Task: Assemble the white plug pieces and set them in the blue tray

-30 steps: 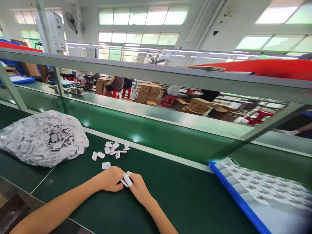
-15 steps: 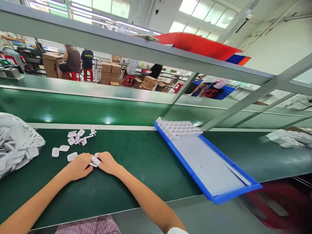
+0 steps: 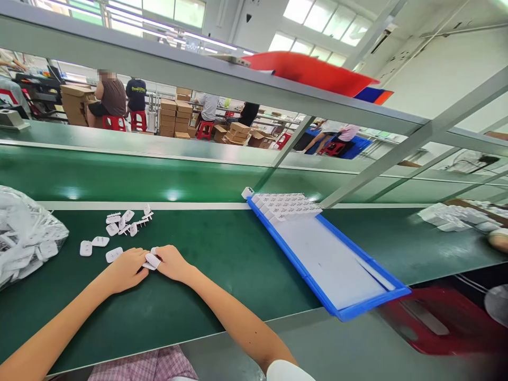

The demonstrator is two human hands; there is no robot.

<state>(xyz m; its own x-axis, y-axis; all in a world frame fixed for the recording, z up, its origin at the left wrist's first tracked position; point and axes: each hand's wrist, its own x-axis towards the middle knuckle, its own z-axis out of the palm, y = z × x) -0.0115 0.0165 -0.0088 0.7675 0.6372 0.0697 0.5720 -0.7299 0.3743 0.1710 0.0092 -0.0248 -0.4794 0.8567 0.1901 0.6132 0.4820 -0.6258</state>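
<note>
My left hand (image 3: 127, 271) and my right hand (image 3: 173, 262) meet above the green work surface. Between them is a small white plastic piece (image 3: 152, 260), gripped by the fingers of both hands. My fingers are curled and partly hide it. Just left of my left hand lies a flat white plastic part (image 3: 114, 255) with rounded corners. Two similar white parts (image 3: 86, 248) rest farther left. Beyond my hands is a loose cluster of white plastic parts (image 3: 123, 226), some with thin prongs or sprue-like strips.
A clear bag (image 3: 27, 238) full of white parts stands at the left. On the right, a blue-rimmed tray (image 3: 291, 262) holds rows of white blocks (image 3: 291, 205) at its far end. A co-worker's hand (image 3: 498, 239) shows at the right edge near white pieces (image 3: 456, 216). A metal shelf beam (image 3: 190, 71) crosses overhead.
The view has shifted slightly, so the tray sits a little farther left. A co-worker's hand has come into sight at the right edge. My hands keep nearly the same grip.
</note>
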